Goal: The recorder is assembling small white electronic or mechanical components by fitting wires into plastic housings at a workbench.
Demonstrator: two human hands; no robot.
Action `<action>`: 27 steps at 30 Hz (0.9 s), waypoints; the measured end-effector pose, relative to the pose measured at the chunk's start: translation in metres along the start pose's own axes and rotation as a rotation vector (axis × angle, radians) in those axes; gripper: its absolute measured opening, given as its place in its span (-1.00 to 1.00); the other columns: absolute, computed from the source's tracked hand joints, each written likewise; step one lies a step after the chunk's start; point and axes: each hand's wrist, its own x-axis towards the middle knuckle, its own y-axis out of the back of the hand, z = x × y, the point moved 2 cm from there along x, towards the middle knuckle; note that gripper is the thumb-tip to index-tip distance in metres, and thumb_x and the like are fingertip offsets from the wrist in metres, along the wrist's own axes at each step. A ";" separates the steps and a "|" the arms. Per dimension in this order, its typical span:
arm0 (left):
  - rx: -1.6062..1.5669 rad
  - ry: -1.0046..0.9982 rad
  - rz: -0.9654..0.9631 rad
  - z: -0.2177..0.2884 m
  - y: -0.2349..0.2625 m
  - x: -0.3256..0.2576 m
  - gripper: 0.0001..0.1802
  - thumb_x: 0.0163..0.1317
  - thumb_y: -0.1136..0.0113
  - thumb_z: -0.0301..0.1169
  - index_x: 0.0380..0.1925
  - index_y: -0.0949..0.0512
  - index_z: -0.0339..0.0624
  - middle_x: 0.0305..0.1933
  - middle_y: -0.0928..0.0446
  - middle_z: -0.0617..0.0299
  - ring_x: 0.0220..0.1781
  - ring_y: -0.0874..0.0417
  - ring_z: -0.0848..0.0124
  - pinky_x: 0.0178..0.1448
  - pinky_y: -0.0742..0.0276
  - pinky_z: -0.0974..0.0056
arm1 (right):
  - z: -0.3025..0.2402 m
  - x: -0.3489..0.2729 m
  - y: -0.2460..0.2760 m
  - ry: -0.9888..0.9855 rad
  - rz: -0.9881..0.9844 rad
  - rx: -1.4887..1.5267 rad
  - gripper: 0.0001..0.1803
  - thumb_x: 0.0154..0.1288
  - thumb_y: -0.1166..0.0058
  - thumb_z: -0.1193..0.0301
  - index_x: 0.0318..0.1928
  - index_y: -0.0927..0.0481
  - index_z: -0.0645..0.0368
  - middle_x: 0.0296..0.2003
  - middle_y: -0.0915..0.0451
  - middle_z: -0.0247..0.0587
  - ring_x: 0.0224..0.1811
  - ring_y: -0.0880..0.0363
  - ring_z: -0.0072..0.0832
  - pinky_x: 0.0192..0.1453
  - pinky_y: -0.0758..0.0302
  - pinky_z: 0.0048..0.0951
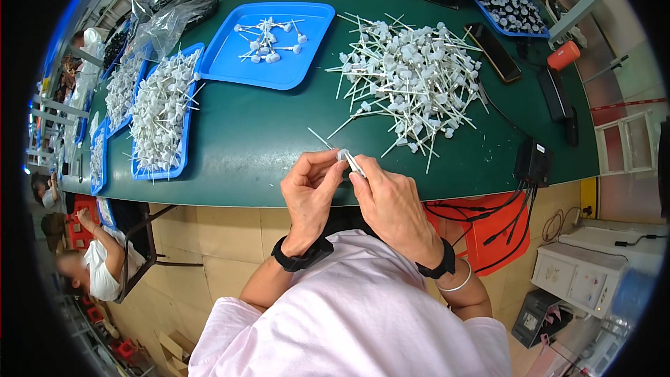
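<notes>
Near the table's front edge, my left hand (312, 185) pinches a small white stemmed piece (342, 156) between thumb and fingertips. Its thin stem points away to the upper left and its translucent head faces my right hand (392, 199). That hand is closed around slim pale tweezers (354, 165), whose tips touch or nearly touch the head. Beyond both hands lies a large loose heap of similar white stemmed pieces (419, 80). To the left of the heap, a blue tray (279, 75) carries a few of them.
Blue trays (183, 157) full of white pieces line the left side, beside clear plastic bags (167, 21). A phone (493, 52), a tray of dark-and-clear parts (509, 10) and a black box with cables (534, 160) are on the right. Another person (105, 262) sits at left.
</notes>
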 end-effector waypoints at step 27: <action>0.051 0.137 -0.110 0.006 0.006 0.009 -0.70 0.26 -0.24 -0.53 0.01 -0.58 -0.30 -0.14 -0.67 0.17 -0.14 -0.69 0.49 -0.15 -0.61 0.46 | 0.015 0.007 0.013 -0.160 -0.126 0.426 -0.77 0.40 0.01 0.43 -0.02 -0.57 0.23 -0.69 -0.50 -0.18 -0.71 -0.50 -0.41 -0.58 -0.37 -0.37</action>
